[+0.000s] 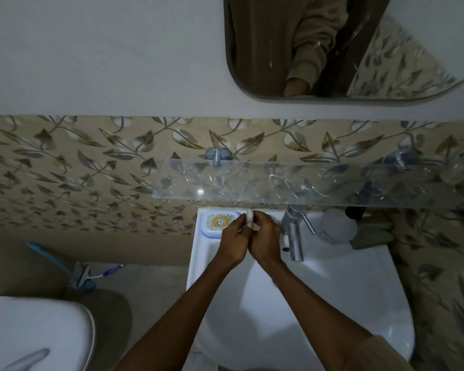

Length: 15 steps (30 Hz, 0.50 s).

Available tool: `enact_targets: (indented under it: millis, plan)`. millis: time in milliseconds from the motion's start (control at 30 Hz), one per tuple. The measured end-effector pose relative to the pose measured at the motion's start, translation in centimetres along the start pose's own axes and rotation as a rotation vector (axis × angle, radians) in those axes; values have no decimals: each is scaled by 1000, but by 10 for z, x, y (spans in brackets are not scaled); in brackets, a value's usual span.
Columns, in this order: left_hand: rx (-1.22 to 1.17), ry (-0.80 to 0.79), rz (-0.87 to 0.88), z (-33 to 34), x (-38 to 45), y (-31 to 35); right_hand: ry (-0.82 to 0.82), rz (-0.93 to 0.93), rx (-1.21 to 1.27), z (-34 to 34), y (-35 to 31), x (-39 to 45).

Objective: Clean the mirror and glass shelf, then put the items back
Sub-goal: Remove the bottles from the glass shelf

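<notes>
The glass shelf (pixel 292 183) at 12 o'clock is bare, and both the left hand (pixel 232 241) and right hand (pixel 264 241) grip a small white thing (pixel 249 218), so putting back comes next.

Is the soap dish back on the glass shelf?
No, the soap dish sits on the sink rim, below the shelf.

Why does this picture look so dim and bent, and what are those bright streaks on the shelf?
Head view: the room is dimly lit, so colours look muddy; the wide lens bows the glass shelf and the mirror; the streaks are glare on the glass; the hands, left and right, pinching a small white thing over the sink, are slightly soft.
</notes>
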<state>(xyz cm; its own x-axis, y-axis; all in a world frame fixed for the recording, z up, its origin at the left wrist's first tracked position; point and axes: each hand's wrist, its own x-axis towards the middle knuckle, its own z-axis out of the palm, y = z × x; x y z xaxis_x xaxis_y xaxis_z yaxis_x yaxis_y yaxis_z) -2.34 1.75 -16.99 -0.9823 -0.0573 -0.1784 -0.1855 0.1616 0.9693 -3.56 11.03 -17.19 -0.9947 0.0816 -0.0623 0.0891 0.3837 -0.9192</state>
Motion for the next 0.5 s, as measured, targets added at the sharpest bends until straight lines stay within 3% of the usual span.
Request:
enact_targets:
  millis: [267, 500]
  plan:
    - [-13, -31, -56, -8, 0, 2, 41, -95, -168, 5, 17, 6]
    - [94, 120, 16, -9, -18, 5, 15, -65, -207, -3, 13, -3]
